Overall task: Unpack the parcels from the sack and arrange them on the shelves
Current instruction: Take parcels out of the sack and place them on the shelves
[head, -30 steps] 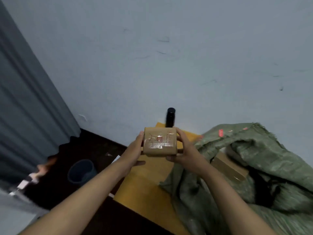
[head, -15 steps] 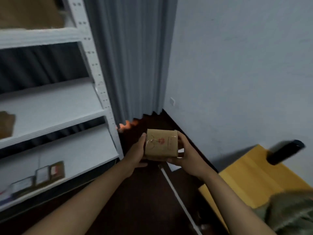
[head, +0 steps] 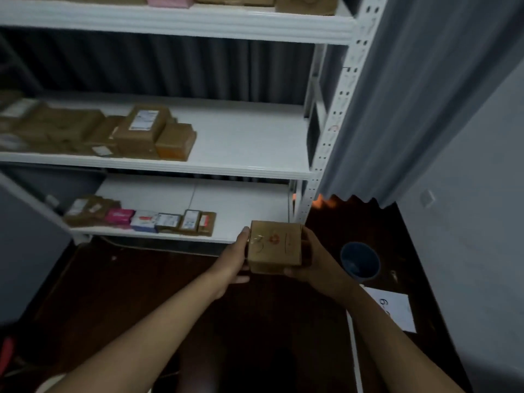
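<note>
2 hands on 1 parcel (head: 274,245) right now: the left hand (head: 236,258) is flat against its left side with the thumb up by the top corner, and the right hand (head: 314,263) wraps the right side and bottom corner, so each grip is holding the box, not wide open. The parcel sits in the air just in front of the lowest shelf (head: 241,199), near its right end by the white upright post (head: 326,143).

If I were doing this, I'd keep it level with both hands, slide it onto the bare right part of that lowest shelf, and push it back so it doesn't hang over the lip. Marker scribble faces up, so maybe keep that readable.

What's on the rack: the lowest shelf has a row of small parcels (head: 141,217) left of the held box, some pink and blue. The middle shelf (head: 249,137) above it holds a pile of brown cartons (head: 113,134) toward its left. The top shelf (head: 198,21) has more boxes, mostly cut off. A dark blue bucket (head: 360,260) stands on the floor right of the parcel; can't tell what's in it.
</note>
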